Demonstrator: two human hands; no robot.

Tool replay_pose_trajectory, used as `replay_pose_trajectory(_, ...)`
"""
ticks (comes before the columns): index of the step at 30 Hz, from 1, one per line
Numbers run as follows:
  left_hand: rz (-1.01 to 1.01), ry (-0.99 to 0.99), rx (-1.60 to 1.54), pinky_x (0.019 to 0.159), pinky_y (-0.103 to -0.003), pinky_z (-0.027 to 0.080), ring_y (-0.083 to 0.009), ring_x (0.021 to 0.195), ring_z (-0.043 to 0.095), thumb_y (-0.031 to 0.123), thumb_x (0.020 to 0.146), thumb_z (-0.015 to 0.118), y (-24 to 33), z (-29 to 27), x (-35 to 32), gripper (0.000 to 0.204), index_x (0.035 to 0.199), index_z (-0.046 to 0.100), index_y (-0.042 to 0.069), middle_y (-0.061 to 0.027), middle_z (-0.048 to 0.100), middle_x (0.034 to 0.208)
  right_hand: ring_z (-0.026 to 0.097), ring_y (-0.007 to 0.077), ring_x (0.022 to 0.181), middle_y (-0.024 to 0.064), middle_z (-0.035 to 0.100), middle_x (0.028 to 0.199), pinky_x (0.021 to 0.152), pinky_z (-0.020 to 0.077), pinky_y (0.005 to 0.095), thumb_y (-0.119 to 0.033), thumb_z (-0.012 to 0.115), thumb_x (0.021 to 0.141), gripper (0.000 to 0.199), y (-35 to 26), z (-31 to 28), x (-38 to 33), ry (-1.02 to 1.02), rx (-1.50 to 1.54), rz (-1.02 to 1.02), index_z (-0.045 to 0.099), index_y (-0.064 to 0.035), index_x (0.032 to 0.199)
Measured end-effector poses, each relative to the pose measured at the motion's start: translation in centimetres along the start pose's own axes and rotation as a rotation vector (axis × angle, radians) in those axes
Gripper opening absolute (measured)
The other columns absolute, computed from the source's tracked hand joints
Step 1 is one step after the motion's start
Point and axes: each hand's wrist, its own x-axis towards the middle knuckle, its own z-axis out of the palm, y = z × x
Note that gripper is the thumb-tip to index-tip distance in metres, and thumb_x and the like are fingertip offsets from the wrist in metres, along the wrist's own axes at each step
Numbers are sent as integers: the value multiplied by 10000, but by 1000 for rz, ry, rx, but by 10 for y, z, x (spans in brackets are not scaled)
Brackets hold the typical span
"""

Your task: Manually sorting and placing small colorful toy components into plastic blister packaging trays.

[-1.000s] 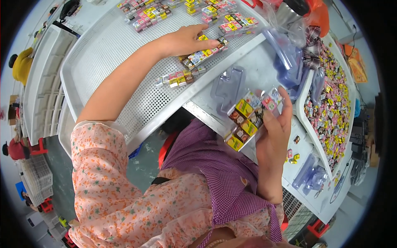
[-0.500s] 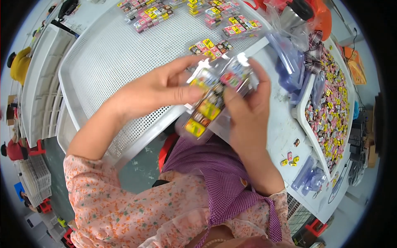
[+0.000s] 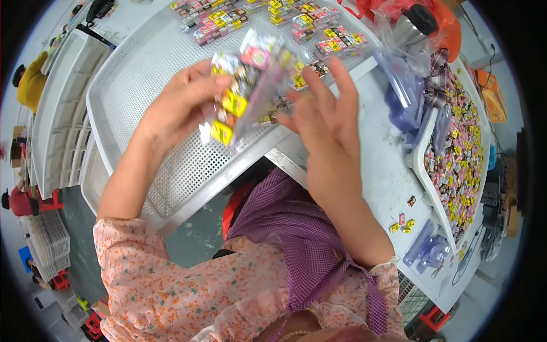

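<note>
At the far left of the frame, a person in a yellow top (image 3: pixel 33 80) is near the white stacked trays (image 3: pixel 62 108). Right of these, a white perforated tray (image 3: pixel 137 85) spreads from the left toward the upper middle, with rows of filled clear packs (image 3: pixel 219 25) lying along its far side at the top. Over this tray, left of centre, the left hand (image 3: pixel 185 105) has its grip closed around the left side of a clear plastic pack (image 3: pixel 235 97), thumb across the face. The pack sits just left of the frame's middle, tilted with its upper end toward the right, and shows small yellow, white, pink and dark block-shaped pieces; its right part is blurred. A purple checked apron (image 3: pixel 296 228) fills the lower middle. Just right of the pack, the right hand (image 3: pixel 327 122) is raised with fingers spread, its grip released and holding nothing. Farther right, the white tabletop (image 3: pixel 379 171) carries bluish clear plastic shells (image 3: pixel 401 85), with a steel flask (image 3: pixel 410 37) near them at the upper right, and a few loose pieces (image 3: pixel 401 222) lower down. Toward the right edge, a white-rimmed bin (image 3: pixel 423 137) holds a heap of many-coloured pieces (image 3: pixel 464 154).
</note>
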Motion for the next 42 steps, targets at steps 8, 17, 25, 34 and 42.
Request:
replay_pose_trajectory(8, -17, 219, 652, 651, -208, 401, -55, 756, 512, 317, 816, 722, 10, -64, 90, 415, 1067, 635, -2, -15, 631, 926, 548, 225, 1084, 183, 439, 1368, 898, 502, 399, -135, 450, 990, 485, -5, -50, -31, 136, -141, 36, 266, -47, 1429)
replay_pose_trajectory(17, -200, 75, 652, 687, -201, 420, -40, 814, 513, 322, 840, 708, 5, -60, 122, 490, 1189, 583, 3, 22, 604, 939, 574, 228, 1033, 170, 470, 1335, 889, 503, 404, -152, 494, 973, 489, -4, -86, -48, 284, -127, 43, 304, -39, 1409)
replay_pose_trajectory(25, -104, 143, 826, 764, -239, 465, -96, 801, 557, 373, 772, 768, 9, -54, 120, 684, 1283, 529, -12, -49, 632, 989, 576, 225, 1030, 171, 471, 1333, 891, 496, 407, -176, 509, 973, 498, -1, -92, -53, 249, -87, 43, 309, -38, 1407)
replay_pose_trajectory(34, 289, 347, 1334, 829, -347, 528, -280, 949, 646, 407, 886, 641, -4, -84, 124, 566, 1207, 565, -52, -158, 652, 1090, 593, 225, 998, 174, 487, 1319, 891, 481, 402, -166, 499, 976, 481, -2, -89, -63, 202, -140, 43, 321, -27, 1400)
replay_pose_trajectory(42, 247, -117, 1378, 842, -332, 471, -185, 1011, 588, 307, 799, 734, 9, -5, 3, 476, 1170, 563, 63, -42, 633, 1083, 619, 202, 923, 149, 544, 1243, 888, 462, 378, -139, 494, 977, 433, -3, -103, -77, 289, -300, -49, 359, -23, 1372)
